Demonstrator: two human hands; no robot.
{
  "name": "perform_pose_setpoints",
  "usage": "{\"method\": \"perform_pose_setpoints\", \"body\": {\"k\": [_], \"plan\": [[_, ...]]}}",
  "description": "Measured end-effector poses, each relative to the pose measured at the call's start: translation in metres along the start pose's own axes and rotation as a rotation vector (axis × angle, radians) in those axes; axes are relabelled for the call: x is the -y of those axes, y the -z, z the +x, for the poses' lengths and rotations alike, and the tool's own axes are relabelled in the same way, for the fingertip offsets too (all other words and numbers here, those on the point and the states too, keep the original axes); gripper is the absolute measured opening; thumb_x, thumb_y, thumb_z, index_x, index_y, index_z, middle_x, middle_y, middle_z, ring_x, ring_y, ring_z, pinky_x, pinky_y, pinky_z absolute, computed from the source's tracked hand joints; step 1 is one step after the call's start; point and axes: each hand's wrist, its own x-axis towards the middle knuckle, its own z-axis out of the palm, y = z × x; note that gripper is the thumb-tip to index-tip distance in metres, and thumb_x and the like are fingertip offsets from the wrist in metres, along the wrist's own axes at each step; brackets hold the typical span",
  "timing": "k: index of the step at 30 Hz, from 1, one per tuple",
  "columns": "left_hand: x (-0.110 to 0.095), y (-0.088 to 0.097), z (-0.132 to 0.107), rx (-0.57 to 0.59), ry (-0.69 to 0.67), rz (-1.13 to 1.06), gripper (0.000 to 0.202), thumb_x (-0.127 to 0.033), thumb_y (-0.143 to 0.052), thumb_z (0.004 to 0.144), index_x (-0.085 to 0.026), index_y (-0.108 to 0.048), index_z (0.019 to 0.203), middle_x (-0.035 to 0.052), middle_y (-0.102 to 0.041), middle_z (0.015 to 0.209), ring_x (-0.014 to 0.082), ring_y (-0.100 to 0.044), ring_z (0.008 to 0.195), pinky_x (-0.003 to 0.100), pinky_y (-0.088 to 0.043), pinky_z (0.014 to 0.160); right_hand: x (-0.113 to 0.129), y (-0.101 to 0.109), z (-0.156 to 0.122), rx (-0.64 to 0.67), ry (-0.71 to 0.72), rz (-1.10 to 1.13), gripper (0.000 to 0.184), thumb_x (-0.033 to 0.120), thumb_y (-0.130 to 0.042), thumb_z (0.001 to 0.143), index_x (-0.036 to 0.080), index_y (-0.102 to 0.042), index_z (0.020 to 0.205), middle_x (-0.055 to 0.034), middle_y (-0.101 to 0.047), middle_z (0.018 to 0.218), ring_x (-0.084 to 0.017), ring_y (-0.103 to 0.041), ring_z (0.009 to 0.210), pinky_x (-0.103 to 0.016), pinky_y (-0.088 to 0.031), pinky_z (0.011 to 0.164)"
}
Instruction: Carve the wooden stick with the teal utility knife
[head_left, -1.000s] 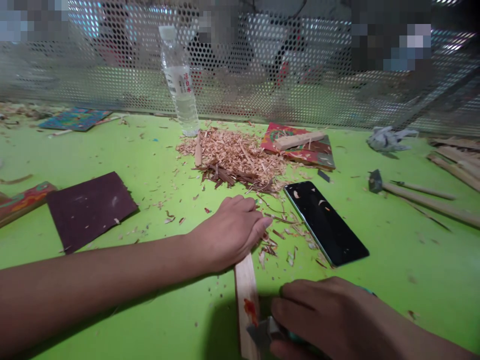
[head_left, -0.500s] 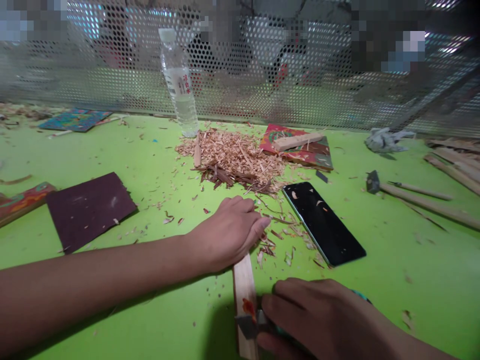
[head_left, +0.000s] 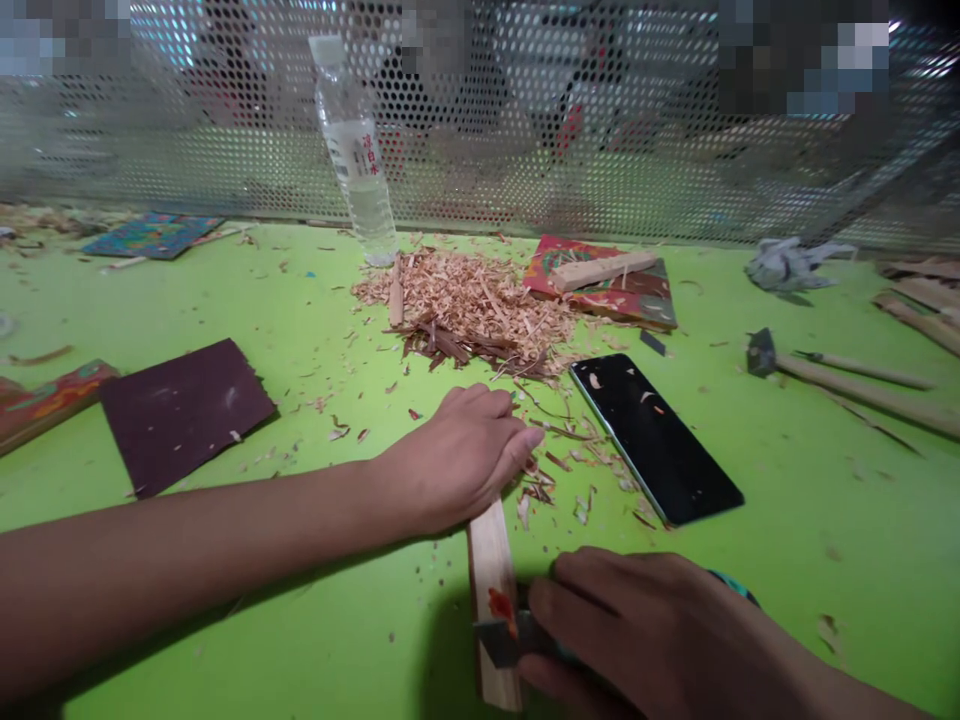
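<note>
My left hand [head_left: 459,458] is closed over the far end of a pale wooden stick [head_left: 491,585] and presses it down on the green table [head_left: 825,500]. The stick runs toward me and carries a red paint patch. My right hand [head_left: 660,640] is closed on a knife with a grey blade [head_left: 501,642]. The blade lies across the stick just below the red patch. Small shavings lie around the stick's far end.
A black phone [head_left: 654,436] lies right of the stick. Behind it are a pile of wood shavings [head_left: 472,310], a water bottle [head_left: 356,150], a painted board with a wood block [head_left: 607,285], dark sandpaper [head_left: 184,410] at left, a hammer [head_left: 840,375] and sticks at right, and a mesh wall.
My right hand has pushed the blade a little forward along the stick, up to the red patch. My left hand has stayed in place.
</note>
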Motion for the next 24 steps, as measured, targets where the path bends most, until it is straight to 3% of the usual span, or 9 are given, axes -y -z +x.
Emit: {"method": "perform_pose_setpoints", "body": {"k": [6,14,24], "plan": [[-0.0022,0.0037,0.0012,0.044,0.016,0.013,0.052,-0.037,-0.022,0.113,-0.02,-0.055,0.077,0.0056,-0.054,0.083,0.0229,-0.048,0.081,0.041,-0.041,0.085,-0.0035,0.0023,-0.0039,0.012,-0.027,0.009,0.04,0.033,-0.04,0.114,0.022,-0.065,0.084,0.0005,-0.07,0.074,-0.01,-0.058,0.052,-0.023,-0.04,0.051],[-0.0046,0.0039,0.001,0.027,0.016,0.024,0.051,-0.036,-0.021,0.113,-0.02,-0.055,0.078,0.0051,-0.053,0.082,0.0226,-0.048,0.08,0.041,-0.041,0.083,-0.002,0.0044,0.0041,0.013,-0.026,0.008,0.033,0.03,-0.049,0.111,0.022,-0.066,0.084,0.0019,-0.07,0.074,-0.01,-0.059,0.054,-0.023,-0.041,0.051],[-0.0017,0.0021,0.0001,0.032,0.005,0.006,0.051,-0.037,-0.02,0.113,-0.02,-0.053,0.078,0.0048,-0.052,0.082,0.0226,-0.048,0.081,0.042,-0.04,0.083,-0.0064,0.0,-0.0013,-0.042,0.013,-0.017,0.036,0.031,-0.045,0.113,0.023,-0.066,0.085,0.0014,-0.069,0.074,-0.012,-0.06,0.057,-0.025,-0.043,0.053]]}}
